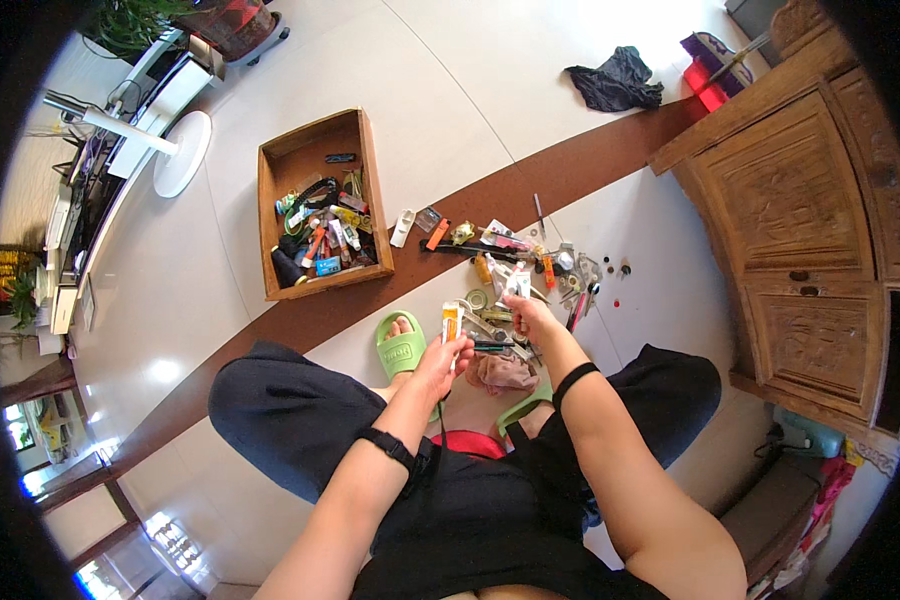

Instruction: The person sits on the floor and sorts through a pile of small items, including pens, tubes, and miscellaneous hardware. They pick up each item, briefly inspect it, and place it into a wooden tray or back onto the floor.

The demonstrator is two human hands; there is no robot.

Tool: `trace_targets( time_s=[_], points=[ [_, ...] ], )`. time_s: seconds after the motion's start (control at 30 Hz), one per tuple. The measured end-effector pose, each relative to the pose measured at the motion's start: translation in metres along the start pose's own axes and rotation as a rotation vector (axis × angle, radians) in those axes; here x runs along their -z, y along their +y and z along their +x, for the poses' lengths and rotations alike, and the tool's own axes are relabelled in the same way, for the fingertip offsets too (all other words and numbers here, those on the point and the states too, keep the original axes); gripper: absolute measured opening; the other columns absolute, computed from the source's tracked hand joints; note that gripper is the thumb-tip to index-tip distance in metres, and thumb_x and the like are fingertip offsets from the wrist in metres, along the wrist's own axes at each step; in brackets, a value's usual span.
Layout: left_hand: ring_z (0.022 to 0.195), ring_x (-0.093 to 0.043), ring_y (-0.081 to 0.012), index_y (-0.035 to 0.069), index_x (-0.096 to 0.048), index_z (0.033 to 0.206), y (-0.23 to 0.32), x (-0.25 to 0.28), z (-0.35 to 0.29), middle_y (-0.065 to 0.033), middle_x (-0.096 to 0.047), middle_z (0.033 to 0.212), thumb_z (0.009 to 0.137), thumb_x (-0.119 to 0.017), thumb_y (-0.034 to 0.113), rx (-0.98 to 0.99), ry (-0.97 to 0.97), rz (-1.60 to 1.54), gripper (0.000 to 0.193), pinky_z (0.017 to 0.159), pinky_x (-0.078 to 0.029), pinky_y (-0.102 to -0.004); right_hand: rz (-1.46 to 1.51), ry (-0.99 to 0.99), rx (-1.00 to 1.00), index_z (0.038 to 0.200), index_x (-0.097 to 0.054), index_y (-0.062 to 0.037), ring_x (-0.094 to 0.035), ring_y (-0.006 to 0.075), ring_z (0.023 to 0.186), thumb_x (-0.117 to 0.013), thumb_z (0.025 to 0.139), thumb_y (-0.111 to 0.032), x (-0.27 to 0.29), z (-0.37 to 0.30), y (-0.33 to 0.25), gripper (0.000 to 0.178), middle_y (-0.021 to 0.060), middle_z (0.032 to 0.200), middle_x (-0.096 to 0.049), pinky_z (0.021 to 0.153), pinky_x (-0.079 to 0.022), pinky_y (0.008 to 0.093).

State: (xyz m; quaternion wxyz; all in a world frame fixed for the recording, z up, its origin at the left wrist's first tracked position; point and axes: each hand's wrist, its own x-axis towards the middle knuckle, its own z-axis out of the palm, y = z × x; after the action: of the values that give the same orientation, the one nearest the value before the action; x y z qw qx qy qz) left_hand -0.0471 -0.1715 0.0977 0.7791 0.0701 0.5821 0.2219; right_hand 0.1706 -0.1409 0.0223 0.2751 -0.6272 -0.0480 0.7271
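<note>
An orange-and-white packet, right of the wooden drawer, is held in the left hand's grip. Farther right of the drawer, a small white item is pinched by the right hand. Loose odds and ends are strewn nearby.

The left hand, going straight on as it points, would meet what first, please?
Probably the pale green roll, ahead of the left hand and its orange-white package, though depth is unclear.

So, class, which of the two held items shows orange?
The white-and-orange packet in the left hand; the item in the right hand looks mainly white, with no orange visible.
</note>
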Motion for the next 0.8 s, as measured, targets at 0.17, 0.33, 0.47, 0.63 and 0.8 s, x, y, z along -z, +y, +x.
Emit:
trace_targets(
  time_s=[0.17,0.33,0.47,0.63,0.8],
  points=[
    [0.078,-0.060,-0.0112,0.013,-0.052,0.111,0.009,-0.003,0.006,-0.0009,-0.060,0.089,0.091,-0.053,0.014,-0.114,-0.099,-0.100,0.019,0.059,-0.047,-0.0214,-0.050,-0.282,0.152,0.099,-0.063,-0.0115,-0.057,0.0080,0.078,-0.067,0.085,-0.025,-0.046,-0.069,-0.014,0.021,-0.0033,0.086,-0.062,0.064,-0.047,0.0245],
    [0.087,-0.060,-0.0115,0.017,-0.052,0.110,0.002,0.009,-0.004,0.0031,-0.060,0.096,0.093,-0.052,0.020,-0.161,-0.149,-0.071,0.018,0.070,-0.048,-0.0264,-0.123,-0.295,0.290,0.112,-0.060,-0.0110,-0.061,0.0103,0.080,-0.059,0.090,-0.021,-0.071,-0.107,0.009,0.025,0.0008,0.095,-0.065,0.062,-0.045,0.0264],
    [0.095,-0.059,-0.0163,0.016,-0.050,0.119,-0.008,0.018,-0.005,-0.0006,-0.060,0.108,0.096,-0.046,0.023,-0.070,-0.312,-0.176,0.025,0.082,-0.048,-0.0327,-0.203,-0.190,0.324,0.107,-0.058,-0.0075,-0.057,0.0096,0.065,-0.058,0.089,-0.015,-0.078,-0.115,0.037,0.019,0.0030,0.082,-0.061,0.054,-0.044,0.0241],
    [0.113,-0.053,-0.0226,0.009,-0.042,0.131,-0.002,0.027,-0.008,-0.0094,-0.053,0.125,0.097,-0.039,0.017,-0.136,-0.536,-0.310,0.035,0.098,-0.043,-0.0401,0.083,-0.170,0.179,0.099,-0.053,-0.0073,-0.053,0.0098,0.053,-0.059,0.088,-0.013,-0.080,-0.118,0.049,0.014,0.0027,0.067,-0.056,0.041,-0.039,0.0224],
    [0.116,-0.052,-0.0272,0.008,-0.043,0.133,0.005,0.034,-0.018,-0.0120,-0.052,0.128,0.094,-0.040,0.017,-0.070,-0.591,-0.377,0.040,0.099,-0.041,-0.0451,0.038,-0.128,0.293,0.086,-0.055,-0.0070,-0.043,0.0082,0.044,-0.056,0.088,-0.017,-0.082,-0.137,0.050,0.010,0.0001,0.061,-0.050,0.037,-0.033,0.0236]
  ],
)
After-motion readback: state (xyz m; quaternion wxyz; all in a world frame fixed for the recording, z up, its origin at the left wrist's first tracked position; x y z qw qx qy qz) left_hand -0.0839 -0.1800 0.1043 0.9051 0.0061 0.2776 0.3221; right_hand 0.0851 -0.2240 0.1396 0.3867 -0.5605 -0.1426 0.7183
